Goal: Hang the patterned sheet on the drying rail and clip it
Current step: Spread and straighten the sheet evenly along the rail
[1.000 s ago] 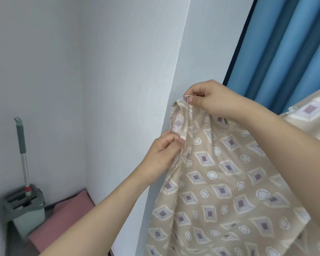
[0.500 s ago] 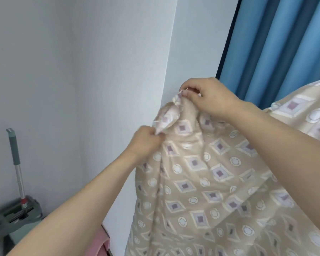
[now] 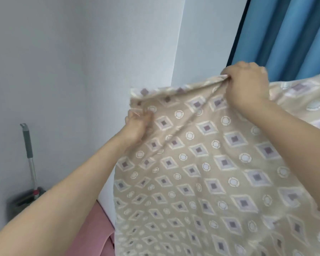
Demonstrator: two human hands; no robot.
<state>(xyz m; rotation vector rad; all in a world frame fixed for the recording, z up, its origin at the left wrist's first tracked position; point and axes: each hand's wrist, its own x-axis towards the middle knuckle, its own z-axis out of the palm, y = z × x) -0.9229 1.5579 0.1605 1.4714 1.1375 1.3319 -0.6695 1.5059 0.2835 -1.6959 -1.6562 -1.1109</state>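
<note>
1 patterned sheet [image 3: 201,163] hangs in front of the white wall [image 3: 81,52], held up by 2 hands: the right hand [image 3: 248,84] grips its bunched top edge, the left hand [image 3: 137,122] pinches the side edge lower down. 1 blue curtain [image 3: 294,34], 1 mop [image 3: 29,154] with a blurred base, 1 pink item [image 3: 94,233], cut off below. The sheet runs out of view at right.

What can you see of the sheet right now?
The sheet is beige, thin-looking fabric printed with mauve-centred diamonds and white rings. It is held up in front of the wall, its top edge pulled into a taut, bunched line between two grips, the rest hanging loose with soft creases and running out of frame below and right. The right hand grips the top edge high up; the left hand pinches the side edge lower down. No rail or clip shows.
</note>
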